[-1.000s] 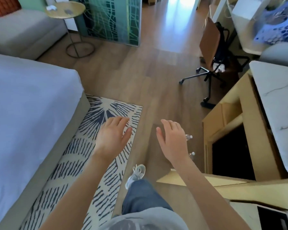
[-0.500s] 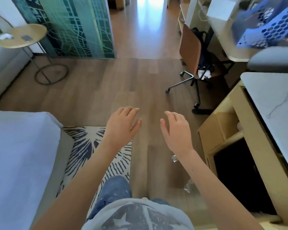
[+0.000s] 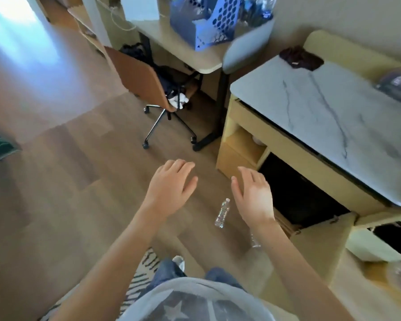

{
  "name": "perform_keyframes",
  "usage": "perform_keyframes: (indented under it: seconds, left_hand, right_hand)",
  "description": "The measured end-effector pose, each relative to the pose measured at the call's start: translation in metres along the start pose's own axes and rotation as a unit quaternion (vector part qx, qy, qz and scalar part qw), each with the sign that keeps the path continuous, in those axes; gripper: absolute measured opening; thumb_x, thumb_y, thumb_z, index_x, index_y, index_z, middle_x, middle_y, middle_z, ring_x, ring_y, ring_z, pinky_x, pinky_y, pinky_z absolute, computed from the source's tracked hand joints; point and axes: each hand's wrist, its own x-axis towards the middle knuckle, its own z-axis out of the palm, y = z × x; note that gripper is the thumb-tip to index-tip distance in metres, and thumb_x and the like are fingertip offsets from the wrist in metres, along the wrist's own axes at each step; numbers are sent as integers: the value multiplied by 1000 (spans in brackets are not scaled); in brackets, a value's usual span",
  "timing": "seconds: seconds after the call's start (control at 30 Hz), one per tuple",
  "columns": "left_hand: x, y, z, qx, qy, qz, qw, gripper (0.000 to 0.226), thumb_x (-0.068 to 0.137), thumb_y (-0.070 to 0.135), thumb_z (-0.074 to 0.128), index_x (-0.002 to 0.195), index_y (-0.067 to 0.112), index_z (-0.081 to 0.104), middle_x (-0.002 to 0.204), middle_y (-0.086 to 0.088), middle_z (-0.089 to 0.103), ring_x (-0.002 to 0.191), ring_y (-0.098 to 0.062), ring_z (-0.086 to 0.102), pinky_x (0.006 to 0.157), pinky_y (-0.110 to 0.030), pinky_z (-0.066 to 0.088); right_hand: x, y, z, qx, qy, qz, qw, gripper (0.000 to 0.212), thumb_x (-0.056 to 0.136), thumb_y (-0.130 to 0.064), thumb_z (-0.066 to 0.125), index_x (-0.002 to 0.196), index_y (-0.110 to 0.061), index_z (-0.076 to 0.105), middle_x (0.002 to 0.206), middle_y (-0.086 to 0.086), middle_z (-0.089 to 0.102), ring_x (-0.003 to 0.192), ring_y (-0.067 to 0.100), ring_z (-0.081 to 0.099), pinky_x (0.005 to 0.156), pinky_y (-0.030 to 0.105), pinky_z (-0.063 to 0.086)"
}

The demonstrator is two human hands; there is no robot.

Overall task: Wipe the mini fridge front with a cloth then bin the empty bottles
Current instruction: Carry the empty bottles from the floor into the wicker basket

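Note:
Both my hands hover in front of me, palms down, fingers spread, holding nothing. My left hand point(image 3: 171, 188) is over bare wood floor. My right hand point(image 3: 252, 195) hangs just left of the black mini fridge front point(image 3: 296, 200), set in a pale wooden cabinet under a marble top point(image 3: 329, 112). An empty clear plastic bottle point(image 3: 222, 213) lies on the floor between my hands. A second clear bottle point(image 3: 255, 240) lies partly hidden under my right forearm. A dark cloth point(image 3: 301, 58) sits crumpled at the far corner of the marble top.
A brown office chair point(image 3: 146, 84) on castors stands at a desk point(image 3: 190, 54) carrying a blue perforated basket point(image 3: 208, 22). An open cabinet door point(image 3: 320, 249) juts out at lower right. A patterned rug point(image 3: 144, 272) lies by my feet.
My view has swung right, away from the bed and toward the cabinet and desk. Both hands stay open in front of me; the bottles now show between and under them.

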Motion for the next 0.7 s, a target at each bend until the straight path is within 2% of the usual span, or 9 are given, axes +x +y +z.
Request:
perform_keyframes:
  seconds: [0.2,0.33,0.47,0.6,0.7]
  left_hand:
    - [62,-8,20,-28,-37,117,992,34,96,27,60,124,8,63,115,-7,67,104,-31,61,87,-43,51]
    - [78,8,50,-40,-64,169,983,32,94,26,62,121,8,65,110,-7,67,98,-31,62,81,-41,51]
    - [82,32,82,-57,-98,177,978,32,94,25,62,121,8,65,111,-7,66,98,-32,61,81,-41,50]
    - [88,54,119,-80,-130,156,976,33,96,26,60,125,9,63,114,-5,67,101,-30,60,82,-41,50]
    - [96,66,148,-84,-135,157,975,34,96,24,61,127,9,62,110,-4,68,98,-29,61,81,-40,50]
  right_hand:
    - [-8,21,-7,-26,40,160,986,37,101,-25,53,128,-1,61,123,15,66,116,34,59,98,47,49]
    - [-26,42,-8,-39,54,223,972,35,101,-24,53,127,-2,61,120,15,66,113,35,59,96,48,49]
    - [-38,75,-3,-40,53,265,962,34,100,-26,51,123,-3,62,114,15,67,106,36,60,89,48,52]
    - [-48,115,13,-38,40,279,959,48,99,-39,37,123,-4,61,112,14,67,104,35,59,87,47,53]
    - [-50,146,31,-50,38,275,959,45,98,-35,49,130,-5,57,119,13,65,108,34,57,90,46,51]
